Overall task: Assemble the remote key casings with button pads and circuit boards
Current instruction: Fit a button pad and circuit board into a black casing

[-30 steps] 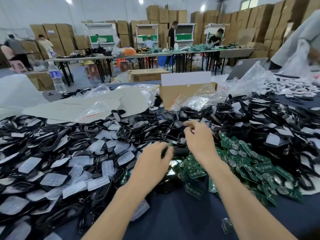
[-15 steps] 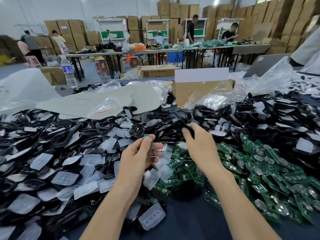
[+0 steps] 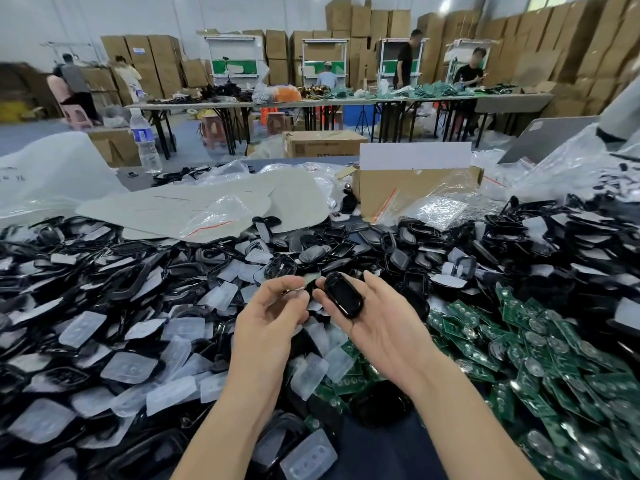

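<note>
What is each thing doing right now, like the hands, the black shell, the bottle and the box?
Left hand, pinches a small pale piece.
Right hand, palm up, holds the black casing.
Black casing, held above the pile, tilted.
Water bottle, upright.
Cardboard box, open, flap raised.
Circuit boards, loose in a heap.

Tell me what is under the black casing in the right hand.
The right hand holds the black casing from beneath. Around the hand lie button pads and circuit boards; what lies directly under it is hidden.
</note>
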A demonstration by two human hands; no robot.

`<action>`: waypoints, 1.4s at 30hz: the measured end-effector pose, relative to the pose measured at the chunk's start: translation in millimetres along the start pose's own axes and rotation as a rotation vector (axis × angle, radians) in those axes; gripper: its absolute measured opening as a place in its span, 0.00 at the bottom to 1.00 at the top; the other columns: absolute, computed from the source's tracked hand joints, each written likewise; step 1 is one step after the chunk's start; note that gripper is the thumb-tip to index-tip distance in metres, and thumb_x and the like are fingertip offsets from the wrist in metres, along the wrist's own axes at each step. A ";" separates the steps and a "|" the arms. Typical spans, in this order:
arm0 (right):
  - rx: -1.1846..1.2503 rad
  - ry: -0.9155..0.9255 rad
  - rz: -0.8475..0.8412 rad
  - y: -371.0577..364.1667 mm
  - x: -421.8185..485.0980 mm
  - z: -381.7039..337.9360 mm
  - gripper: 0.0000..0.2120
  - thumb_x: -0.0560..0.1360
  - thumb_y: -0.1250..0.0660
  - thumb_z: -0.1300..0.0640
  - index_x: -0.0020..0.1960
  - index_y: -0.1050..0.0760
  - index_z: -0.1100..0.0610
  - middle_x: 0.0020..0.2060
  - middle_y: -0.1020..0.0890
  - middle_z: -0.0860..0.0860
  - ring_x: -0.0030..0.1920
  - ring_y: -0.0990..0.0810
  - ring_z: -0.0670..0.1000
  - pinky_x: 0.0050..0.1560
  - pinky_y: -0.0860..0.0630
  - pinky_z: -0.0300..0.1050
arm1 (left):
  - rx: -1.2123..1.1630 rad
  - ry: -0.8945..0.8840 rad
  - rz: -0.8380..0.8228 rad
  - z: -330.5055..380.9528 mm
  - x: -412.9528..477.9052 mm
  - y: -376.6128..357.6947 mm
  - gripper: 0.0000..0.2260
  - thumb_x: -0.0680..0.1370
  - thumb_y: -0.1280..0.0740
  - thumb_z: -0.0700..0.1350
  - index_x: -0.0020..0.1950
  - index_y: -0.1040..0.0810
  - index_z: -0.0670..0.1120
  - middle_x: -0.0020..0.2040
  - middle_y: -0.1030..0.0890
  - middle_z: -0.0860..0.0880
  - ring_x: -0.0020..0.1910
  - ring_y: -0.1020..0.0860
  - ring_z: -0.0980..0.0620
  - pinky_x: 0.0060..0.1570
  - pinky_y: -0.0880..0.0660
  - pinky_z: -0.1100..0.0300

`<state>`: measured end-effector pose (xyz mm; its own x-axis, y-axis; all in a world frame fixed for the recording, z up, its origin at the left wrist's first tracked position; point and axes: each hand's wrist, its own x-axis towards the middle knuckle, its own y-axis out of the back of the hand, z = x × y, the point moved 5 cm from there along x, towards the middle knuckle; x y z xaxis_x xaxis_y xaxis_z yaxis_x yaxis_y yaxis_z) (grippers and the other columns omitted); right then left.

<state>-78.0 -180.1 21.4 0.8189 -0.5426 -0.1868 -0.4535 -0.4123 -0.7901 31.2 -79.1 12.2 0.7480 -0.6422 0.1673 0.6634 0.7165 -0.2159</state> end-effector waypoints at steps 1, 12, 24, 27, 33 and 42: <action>0.037 -0.004 -0.016 -0.4 -0.6 -0.7 0.22 0.86 0.46 0.53 0.67 0.28 0.71 0.61 0.20 0.68 0.61 0.18 0.62 0.59 0.19 0.51 | -0.018 0.006 0.007 -0.9 0.6 0.9 0.07 0.77 0.28 0.43 0.47 0.16 0.56 0.43 0.16 0.57 0.43 0.18 0.59 0.50 0.21 0.60; -0.562 0.290 0.062 11.3 8.8 -1.0 0.09 0.80 0.32 0.63 0.58 0.18 0.55 0.42 0.16 0.51 0.39 0.19 0.47 0.43 0.21 0.37 | -0.111 0.044 0.085 -0.2 -0.4 -0.5 0.08 0.80 0.32 0.42 0.46 0.14 0.52 0.42 0.15 0.51 0.43 0.16 0.54 0.42 0.20 0.63; -1.141 0.518 0.069 0.9 -4.5 -5.1 0.12 0.81 0.41 0.39 0.51 0.19 0.39 0.44 0.18 0.39 0.44 0.20 0.38 0.45 0.28 0.31 | 0.063 -0.083 0.015 9.2 -7.0 -7.7 0.07 0.81 0.32 0.42 0.57 0.23 0.52 0.44 0.16 0.51 0.39 0.19 0.54 0.43 0.20 0.61; -0.937 0.472 0.082 4.9 -3.3 -6.7 0.07 0.81 0.34 0.48 0.52 0.17 0.42 0.35 0.17 0.44 0.32 0.21 0.43 0.35 0.24 0.35 | 0.056 -0.140 0.030 14.6 -8.0 -6.0 0.09 0.81 0.33 0.40 0.53 0.19 0.54 0.42 0.17 0.48 0.38 0.19 0.54 0.40 0.21 0.62; -0.501 0.309 0.086 12.6 4.3 0.1 0.10 0.82 0.36 0.62 0.60 0.18 0.59 0.53 0.13 0.56 0.52 0.13 0.54 0.50 0.18 0.38 | 0.244 -0.211 0.073 16.9 -11.7 -6.5 0.09 0.81 0.32 0.45 0.55 0.22 0.59 0.43 0.19 0.58 0.39 0.19 0.58 0.40 0.22 0.66; -0.672 0.418 0.003 4.3 3.7 1.9 0.16 0.81 0.37 0.68 0.60 0.19 0.52 0.53 0.13 0.48 0.55 0.15 0.48 0.52 0.21 0.34 | 0.412 -0.268 0.140 17.7 -12.8 -4.4 0.06 0.79 0.30 0.48 0.49 0.24 0.60 0.45 0.18 0.63 0.44 0.18 0.62 0.39 0.25 0.71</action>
<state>-76.3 -182.4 16.3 0.6781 -0.7192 0.1516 -0.6797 -0.6921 -0.2427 19.0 -69.2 28.0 0.7730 -0.4788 0.4162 0.4684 0.8732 0.1346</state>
